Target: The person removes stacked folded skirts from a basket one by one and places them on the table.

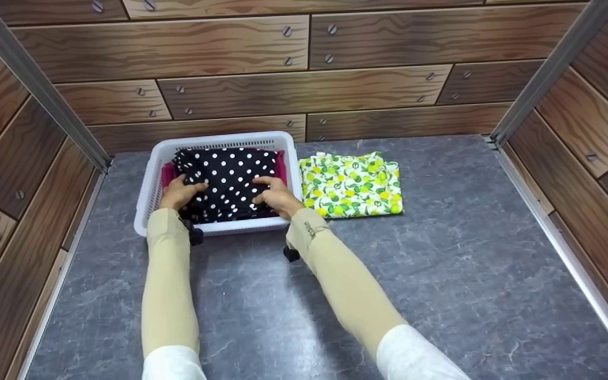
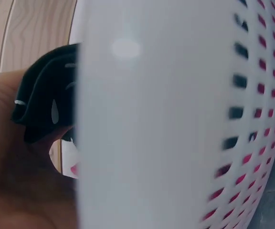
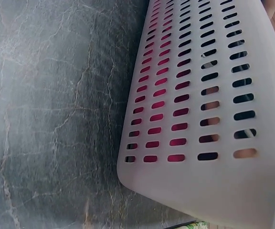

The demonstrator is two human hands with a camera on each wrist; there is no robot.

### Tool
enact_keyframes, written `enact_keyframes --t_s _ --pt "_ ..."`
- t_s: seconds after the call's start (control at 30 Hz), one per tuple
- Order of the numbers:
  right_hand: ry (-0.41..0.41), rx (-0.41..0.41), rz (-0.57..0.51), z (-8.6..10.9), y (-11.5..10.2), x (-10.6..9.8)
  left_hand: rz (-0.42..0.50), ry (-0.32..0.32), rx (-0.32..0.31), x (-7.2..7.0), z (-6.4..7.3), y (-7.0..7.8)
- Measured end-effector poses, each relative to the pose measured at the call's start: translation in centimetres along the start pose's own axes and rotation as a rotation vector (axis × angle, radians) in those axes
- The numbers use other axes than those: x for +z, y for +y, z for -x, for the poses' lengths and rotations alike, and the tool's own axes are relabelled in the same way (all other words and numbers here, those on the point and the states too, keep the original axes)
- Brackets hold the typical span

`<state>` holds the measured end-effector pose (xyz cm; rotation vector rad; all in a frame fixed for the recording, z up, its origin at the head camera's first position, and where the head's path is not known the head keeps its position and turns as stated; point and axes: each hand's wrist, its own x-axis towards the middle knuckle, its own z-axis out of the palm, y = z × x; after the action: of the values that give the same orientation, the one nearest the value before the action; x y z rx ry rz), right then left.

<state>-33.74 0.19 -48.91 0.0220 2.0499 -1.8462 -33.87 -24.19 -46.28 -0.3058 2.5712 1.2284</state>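
A folded black cloth with white polka dots lies in the white plastic basket, on top of deep pink fabric. At its left side my left hand grips it; the left wrist view shows a dark fold between thumb and fingers, partly hidden by the basket wall. My right hand holds the cloth's right side, thumb and a finger on top. Its other fingers sit lower inside the basket, and skin shows through the slots in the right wrist view.
Close to the basket's right side lies a folded white cloth with a lemon and green leaf print. Both stand on a grey marbled surface, enclosed by wood-patterned panels at the back and sides.
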Motion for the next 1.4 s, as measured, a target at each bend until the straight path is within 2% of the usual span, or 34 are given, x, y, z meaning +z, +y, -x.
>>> enact_keyframes --t_s 0.1,0.3,0.4,0.57,0.73,0.83,0.97,1.2,1.4 --pt "0.016 -0.017 0.022 0.1 0.0 0.0 0.05 -0.022 0.026 -0.1 0.1 -0.3" --pt "0.033 -0.096 0.05 0.2 -0.3 0.0 0.257 -0.08 0.046 -0.4 0.5 -0.9" --pt "0.052 -0.126 0.041 0.2 -0.6 -0.2 0.383 -0.104 0.075 -0.5 0.7 -1.0" --pt "0.045 -0.169 0.056 0.5 -1.4 -0.9 0.524 -0.143 0.141 -1.0 1.5 -0.8" --pt "0.058 -0.216 0.085 1.0 -2.5 -1.7 0.524 -0.117 0.248 -1.1 1.8 -0.3" --pt "0.054 -0.236 0.06 1.5 -3.0 -2.2 0.517 -0.086 0.302 -0.9 1.7 -0.2" --pt "0.031 -0.249 -0.017 2.2 -3.6 -3.0 0.501 -0.05 0.335 -0.8 2.3 0.6" --pt "0.012 -0.263 -0.095 3.2 -3.5 -4.5 0.502 -0.006 0.327 -0.2 3.1 2.0" --pt "0.012 -0.268 -0.101 3.9 -3.6 -5.6 0.449 0.039 0.402 0.6 3.3 2.5"
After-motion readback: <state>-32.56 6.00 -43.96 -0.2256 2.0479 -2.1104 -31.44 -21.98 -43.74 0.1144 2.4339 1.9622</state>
